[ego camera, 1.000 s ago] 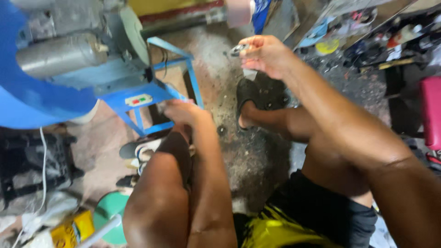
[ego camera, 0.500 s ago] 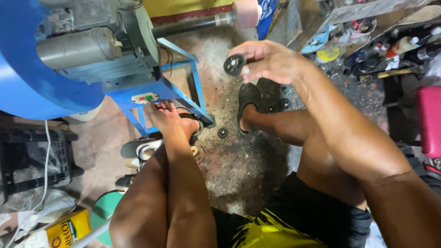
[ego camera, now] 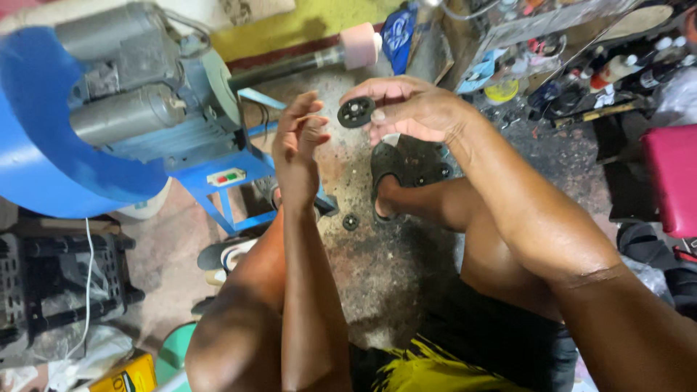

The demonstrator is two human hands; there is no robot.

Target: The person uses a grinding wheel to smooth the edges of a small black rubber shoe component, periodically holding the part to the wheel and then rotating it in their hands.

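My right hand (ego camera: 414, 109) grips a small black round disc (ego camera: 356, 112) with several holes, held up in front of me above the floor. My left hand (ego camera: 298, 141) is raised just left of the disc, fingers apart and curled, holding nothing and not touching it. Below on the dirty concrete floor lies another small black disc (ego camera: 351, 221). My foot rests in a black sandal (ego camera: 406, 167) beneath my right hand.
A blue machine with grey motors (ego camera: 109, 109) on a blue frame stands at left. A shaft with a pink wheel (ego camera: 359, 45) runs across the top. Cluttered tools and bottles (ego camera: 581, 80) fill the upper right. A red seat (ego camera: 671, 178) is at right, a black crate (ego camera: 43, 283) at lower left.
My left hand has risen from near the floor by the blue frame up to beside the disc. My right hand turned the disc and brought it closer.
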